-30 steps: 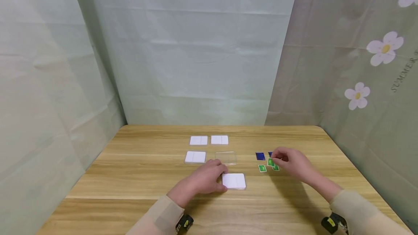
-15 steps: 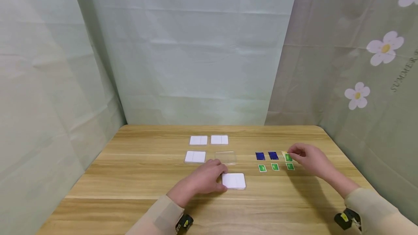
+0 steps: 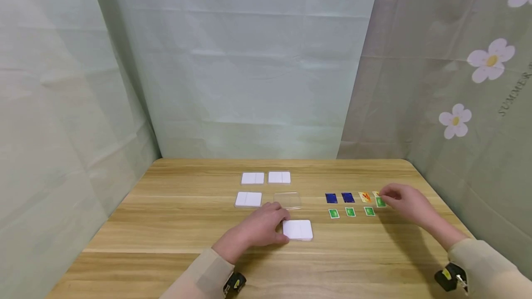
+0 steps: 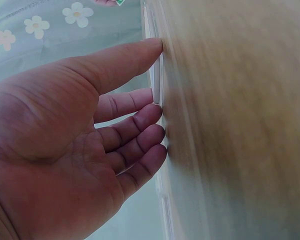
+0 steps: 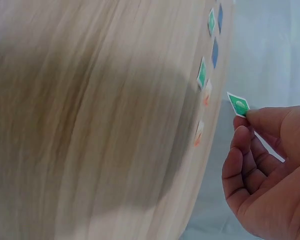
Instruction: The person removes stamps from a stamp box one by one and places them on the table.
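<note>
Change: right hand has shifted rightward along the card rows since a second ago; an orange card now lies uncovered; left hand has stayed put.
Head view, right hand: pinches a small green card just past the right end of the rows on the wooden table.
Head view, cards: two blue cards and the orange one in the far row; three green cards in the near row.
Head view, left hand: rests beside a white tile, fingertips touching its left edge.
Head view, other tiles: three white tiles and a clear one farther back.
Left wrist view: fingers straight, slightly apart, tips against the tile's edge.
Right wrist view: thumb and forefinger clamped on the green card's corner, card lifted off the table; other fingers curled.
</note>
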Demonstrator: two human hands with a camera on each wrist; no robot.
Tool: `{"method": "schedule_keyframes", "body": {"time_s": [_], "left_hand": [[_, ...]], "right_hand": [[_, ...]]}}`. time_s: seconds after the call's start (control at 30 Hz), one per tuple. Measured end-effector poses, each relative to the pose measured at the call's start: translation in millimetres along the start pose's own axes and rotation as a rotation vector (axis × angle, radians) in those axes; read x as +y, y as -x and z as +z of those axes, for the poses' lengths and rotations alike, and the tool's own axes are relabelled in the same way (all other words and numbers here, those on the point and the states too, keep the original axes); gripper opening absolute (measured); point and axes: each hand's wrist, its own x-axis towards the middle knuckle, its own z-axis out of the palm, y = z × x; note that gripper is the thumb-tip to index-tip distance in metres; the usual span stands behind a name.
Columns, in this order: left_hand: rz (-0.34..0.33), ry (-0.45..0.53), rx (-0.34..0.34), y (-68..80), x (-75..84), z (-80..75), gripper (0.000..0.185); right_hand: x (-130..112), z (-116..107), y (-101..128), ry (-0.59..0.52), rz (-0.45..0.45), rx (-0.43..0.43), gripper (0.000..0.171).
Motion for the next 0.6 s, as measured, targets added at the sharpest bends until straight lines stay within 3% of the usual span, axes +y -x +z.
{"method": "schedule_keyframes", "body": {"time_s": [0.6], "left_hand": [[-0.012, -0.011, -0.009, 1.0, 1.9, -1.9, 0.05]], "right_hand": [[30.8, 1.7, 5.4, 0.007, -0.003, -0.057, 0.007]]}}
